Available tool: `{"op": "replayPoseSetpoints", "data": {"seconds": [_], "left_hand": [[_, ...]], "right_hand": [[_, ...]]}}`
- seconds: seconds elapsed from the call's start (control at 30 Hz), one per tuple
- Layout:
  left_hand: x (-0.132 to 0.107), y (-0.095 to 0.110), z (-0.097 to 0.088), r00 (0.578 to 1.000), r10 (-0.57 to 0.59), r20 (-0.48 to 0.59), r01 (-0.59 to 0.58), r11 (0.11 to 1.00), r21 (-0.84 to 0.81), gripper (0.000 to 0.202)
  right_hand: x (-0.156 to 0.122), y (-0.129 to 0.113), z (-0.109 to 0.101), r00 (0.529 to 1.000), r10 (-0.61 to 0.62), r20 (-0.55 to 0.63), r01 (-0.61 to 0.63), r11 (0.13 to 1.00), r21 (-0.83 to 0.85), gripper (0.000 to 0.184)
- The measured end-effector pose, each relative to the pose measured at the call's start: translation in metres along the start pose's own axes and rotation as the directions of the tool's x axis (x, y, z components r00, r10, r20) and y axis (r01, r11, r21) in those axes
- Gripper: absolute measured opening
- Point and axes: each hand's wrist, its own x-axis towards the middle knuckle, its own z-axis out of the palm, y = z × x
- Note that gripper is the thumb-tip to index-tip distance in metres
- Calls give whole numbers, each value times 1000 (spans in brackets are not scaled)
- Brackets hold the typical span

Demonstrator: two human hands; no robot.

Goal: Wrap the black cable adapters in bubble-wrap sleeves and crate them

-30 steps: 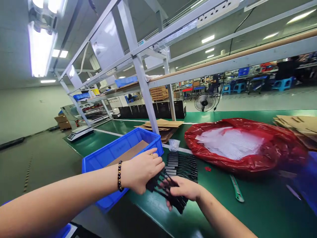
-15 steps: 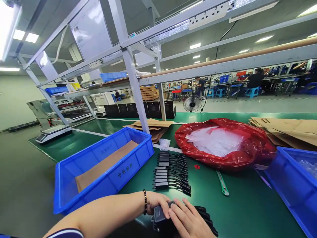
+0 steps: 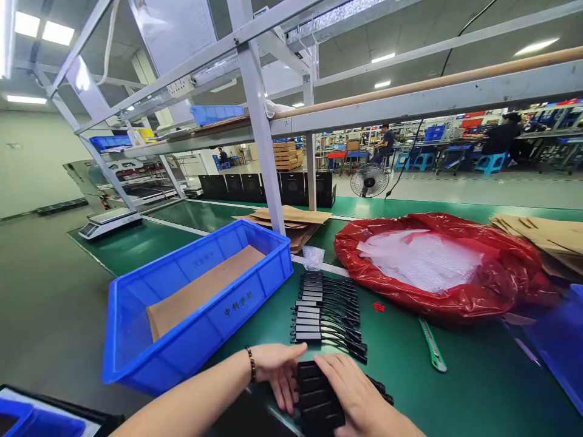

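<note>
At the bottom edge of the view is a black stack [image 3: 317,397] of several slim boxes side by side. My right hand [image 3: 357,391] grips its right side, with the thumb side along the top. My left hand [image 3: 277,371] is beside the stack's left side, fingers stretched and thumb raised; whether it touches is hard to tell. Cable ends [image 3: 381,388] stick out beyond my right hand. Just ahead, a row of black cabled boxes [image 3: 310,321] with grey faces lies on the green table, cables pointing right.
A blue bin [image 3: 255,297] with cardboard inside stands left. To the right sit a red bag [image 3: 364,276] of white wrapping, a green utility knife [image 3: 433,349] and another blue bin [image 3: 562,349]. Small red pieces [image 3: 378,307] lie near the row. A metal post [image 3: 264,139] rises behind.
My left hand has let go of the stack and opened beside it. The stack has turned so its ribbed side faces up, with my right hand on its right. The view has shifted left.
</note>
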Motion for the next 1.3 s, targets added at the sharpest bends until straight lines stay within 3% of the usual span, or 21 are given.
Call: {"op": "replayPoseSetpoints", "data": {"seconds": [0.07,0.1,0.17,0.23,0.3,0.33,0.4,0.5,0.6,0.67,0.83,0.97,1.07,1.17,1.23,1.3], "left_hand": [[-15,13,-24,972,88,-219,-64,991,114,59],[-19,20,-36,934,149,-324,-97,980,173,58],[-19,36,-56,781,334,-527,-161,924,348,53],[-5,51,-69,648,465,-604,-172,861,478,49],[20,65,-76,564,547,-618,-155,805,572,45],[35,72,-78,542,575,-612,-136,779,612,46],[68,82,-80,534,604,-591,-87,735,672,49],[111,92,-82,576,610,-544,-24,678,735,53],[139,94,-84,623,609,-491,14,619,785,54],[148,92,-85,633,610,-477,39,590,807,54],[157,88,-92,624,627,-466,50,564,825,46],[163,91,-100,621,624,-473,13,596,803,45],[164,93,-107,606,629,-487,-52,643,764,47],[154,89,-113,560,653,-510,-174,694,699,52],[142,81,-116,510,668,-542,-274,724,633,54],[128,68,-116,465,663,-587,-372,747,550,56]], "right_hand": [[11,0,-3,989,118,92,-124,990,66,85],[17,0,-4,978,164,130,-176,981,86,83],[28,0,-3,959,219,178,-240,965,110,82],[36,1,1,949,246,196,-271,956,111,82],[39,3,8,944,264,198,-286,954,93,84],[39,3,12,944,271,189,-290,954,79,84],[37,4,22,947,282,156,-292,956,45,86],[33,3,42,955,288,70,-288,957,-8,90],[33,4,61,956,292,8,-291,955,-49,99],[35,8,67,954,299,-1,-298,952,-66,103],[44,25,60,962,271,18,-269,960,-80,106],[52,36,54,968,251,2,-250,964,-92,106],[54,36,52,970,241,-6,-240,966,-96,106],[55,35,46,968,249,2,-249,968,8,112],[60,39,39,938,338,-79,-319,928,193,103],[73,52,33,822,524,-224,-395,807,438,80]]}}
